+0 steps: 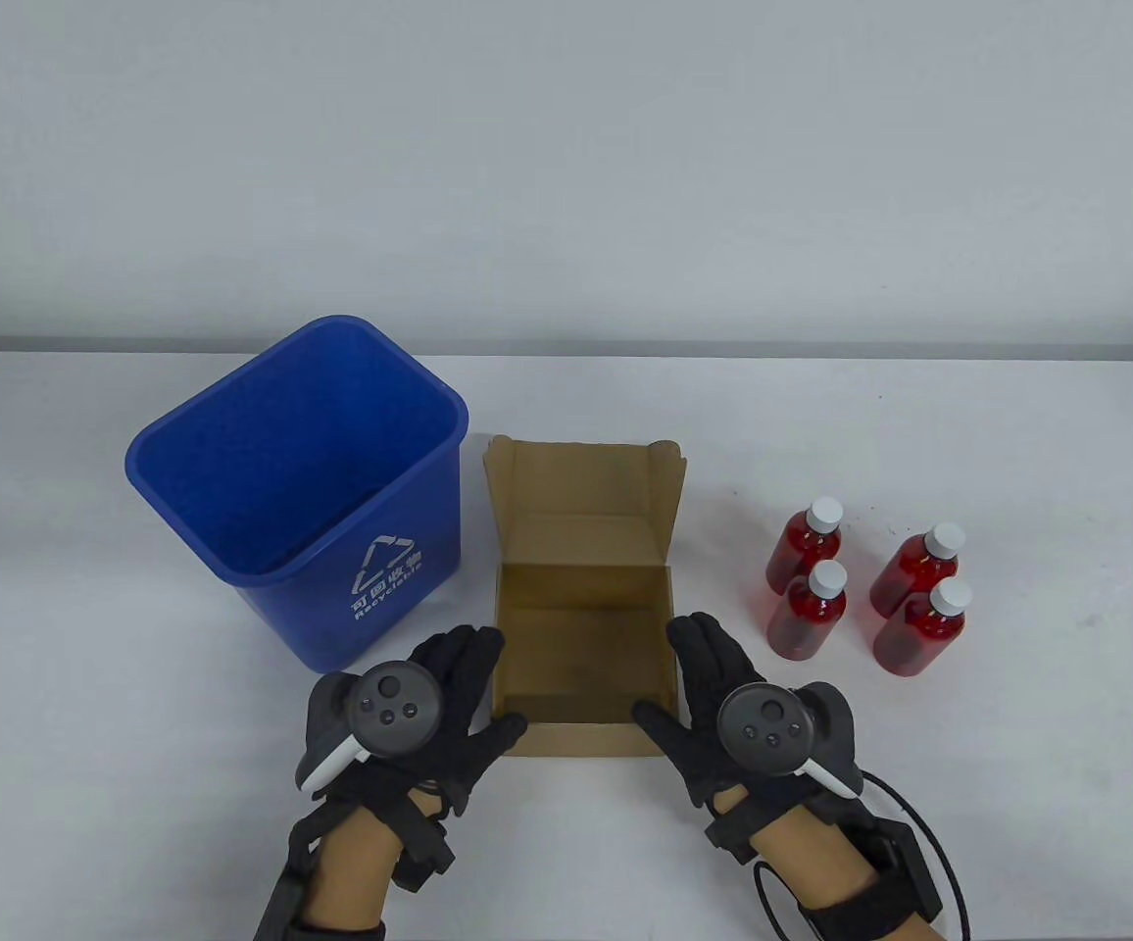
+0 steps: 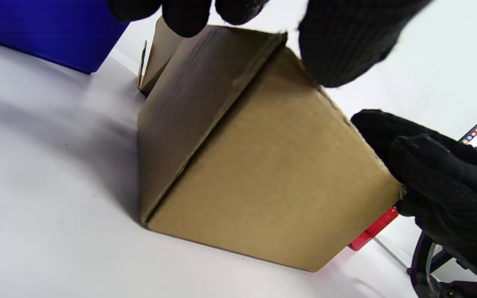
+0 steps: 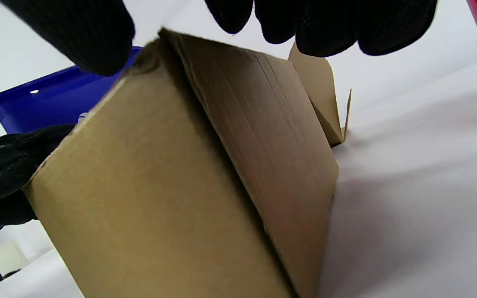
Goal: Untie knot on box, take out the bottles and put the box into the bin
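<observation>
An open brown cardboard box (image 1: pixel 581 742) sits at the table's middle, empty, its lid (image 1: pixel 581 490) folded back. My left hand (image 1: pixel 473 691) lies at its near left corner, fingers straight along the left wall, thumb at the front. My right hand (image 1: pixel 689 686) mirrors it at the near right corner. In the left wrist view my fingers (image 2: pixel 338 45) hover at the rim of the box (image 2: pixel 263 178). The right wrist view shows my fingers (image 3: pixel 325 20) just over the box (image 3: pixel 160 186). Several red bottles (image 1: pixel 809 608) with white caps stand right of the box. No string is in view.
A blue recycling bin (image 1: pixel 370 598) stands upright and empty just left of the box, close to my left hand. The bottles form a tight group (image 1: pixel 919 573) a short way from my right hand. The wall runs behind the table's far edge.
</observation>
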The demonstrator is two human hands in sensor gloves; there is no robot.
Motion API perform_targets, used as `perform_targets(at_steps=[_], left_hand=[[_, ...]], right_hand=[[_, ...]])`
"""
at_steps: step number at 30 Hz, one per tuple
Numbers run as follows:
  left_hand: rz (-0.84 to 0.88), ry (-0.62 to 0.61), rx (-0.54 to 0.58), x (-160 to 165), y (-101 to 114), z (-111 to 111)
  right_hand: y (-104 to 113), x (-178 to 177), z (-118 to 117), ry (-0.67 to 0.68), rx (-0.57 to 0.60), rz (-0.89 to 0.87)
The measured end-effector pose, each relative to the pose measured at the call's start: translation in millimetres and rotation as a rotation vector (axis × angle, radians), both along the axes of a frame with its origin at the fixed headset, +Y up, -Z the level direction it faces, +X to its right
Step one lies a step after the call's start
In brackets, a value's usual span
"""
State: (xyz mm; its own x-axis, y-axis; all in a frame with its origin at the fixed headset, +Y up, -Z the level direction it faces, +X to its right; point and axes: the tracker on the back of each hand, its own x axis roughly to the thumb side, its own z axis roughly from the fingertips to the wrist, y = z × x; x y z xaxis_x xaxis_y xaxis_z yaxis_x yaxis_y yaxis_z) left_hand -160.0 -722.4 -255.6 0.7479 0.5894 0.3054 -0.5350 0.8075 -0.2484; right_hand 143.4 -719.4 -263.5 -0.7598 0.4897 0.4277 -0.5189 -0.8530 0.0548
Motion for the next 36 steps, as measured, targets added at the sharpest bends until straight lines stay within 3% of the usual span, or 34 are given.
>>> perform_targets(at_steps=[6,15,22,36], left_hand=[[0.041,0.007,-0.008,-2,1,-1],[0.167,0.041,-0.04,-9,4,-15],[0.157,0.052,-0.045,-7,4,-24],[0.259,0.072,-0.194,-13,-16,-46]], right_hand=[[-11,3,-5,-0.012,-0.128,-0.117],[-10,6,-1,0.004,-0.21,-0.142],[-9,6,1,0.019,-0.207,-0.126],[5,1,11,0.105,-0.191,-0.03]])
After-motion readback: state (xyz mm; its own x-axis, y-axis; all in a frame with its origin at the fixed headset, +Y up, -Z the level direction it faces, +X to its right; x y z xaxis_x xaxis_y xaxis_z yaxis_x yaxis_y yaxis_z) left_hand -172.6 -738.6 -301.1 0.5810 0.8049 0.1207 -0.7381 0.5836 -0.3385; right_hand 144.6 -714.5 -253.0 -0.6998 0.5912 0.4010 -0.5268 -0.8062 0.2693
